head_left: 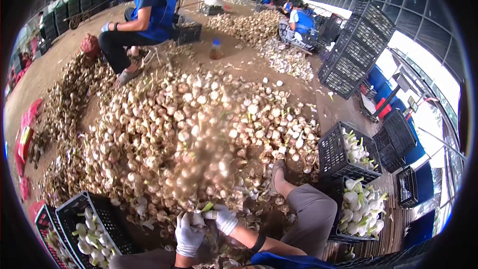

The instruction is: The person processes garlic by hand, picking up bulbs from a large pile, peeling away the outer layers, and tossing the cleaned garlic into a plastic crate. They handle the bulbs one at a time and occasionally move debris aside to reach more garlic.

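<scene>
Head view finds a garlic bulb with a green stalk low in the middle, just above the person's lap, pinched between the gloved left hand and right hand, both closed around it. The left crate and right crate hold only some pale cleaned bulbs, so little seems done, and the heap of rough garlic ahead is still large. No label or writing is legible.

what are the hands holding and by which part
A garlic bulb, gripped between both gloved hands: the left hand wraps the bulb, the right hand pinches near its green stem.
</scene>
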A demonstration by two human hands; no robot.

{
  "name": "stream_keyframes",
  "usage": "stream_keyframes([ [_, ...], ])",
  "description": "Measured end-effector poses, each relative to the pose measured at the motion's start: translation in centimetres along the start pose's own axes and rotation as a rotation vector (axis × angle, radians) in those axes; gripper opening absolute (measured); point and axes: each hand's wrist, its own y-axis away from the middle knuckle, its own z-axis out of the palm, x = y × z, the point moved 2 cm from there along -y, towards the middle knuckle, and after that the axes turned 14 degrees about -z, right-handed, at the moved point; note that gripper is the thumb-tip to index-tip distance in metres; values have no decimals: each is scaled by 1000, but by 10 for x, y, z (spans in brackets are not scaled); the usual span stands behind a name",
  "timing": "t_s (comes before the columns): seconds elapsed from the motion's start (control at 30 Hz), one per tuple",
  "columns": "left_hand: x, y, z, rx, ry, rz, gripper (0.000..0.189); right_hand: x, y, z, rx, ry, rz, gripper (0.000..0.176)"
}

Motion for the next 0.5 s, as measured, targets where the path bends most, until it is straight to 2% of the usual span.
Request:
stream_keyframes([
  [0.03,-12,2,3,-73,149,-184,62,-10,4,3,-74,70,-40,32],
  [0.07,-3,1,0,-194,723,-512,55,-22,7,13,-134,202,-187,33],
  [0.13,-1,5,-3,-406,1384,-758,50,-48,18,29,-249,455,-291,36],
  [0.17,-12,8,1,-651,1526,-719,52,-55,18,30,-335,709,-478,43],
  [0.2,0,7,-5,-701,1482,-715,58,-59,17,30,-398,875,-551,46],
  [0.27,7,8,-5,-716,1440,-708,62,-65,21,29,-405,960,-619,46],
  [0.3,16,10,-4,-721,1428,-684,62,-72,27,34,-406,734,-504,41],
  [0.33,24,13,-3,-592,1365,-755,64,-77,34,39,-411,506,-389,37],
  [0.37,29,16,-5,-457,1301,-820,65,-74,34,36,-477,568,-470,40],
  [0.4,38,14,-9,-586,1214,-638,66,-79,43,41,-469,578,-412,41],
  [0.47,51,27,-10,-344,1011,-524,60,-68,53,40,-490,383,-453,40],
  [0.5,55,28,-12,-220,1006,-486,53,-73,57,41,-517,549,-490,39],
])
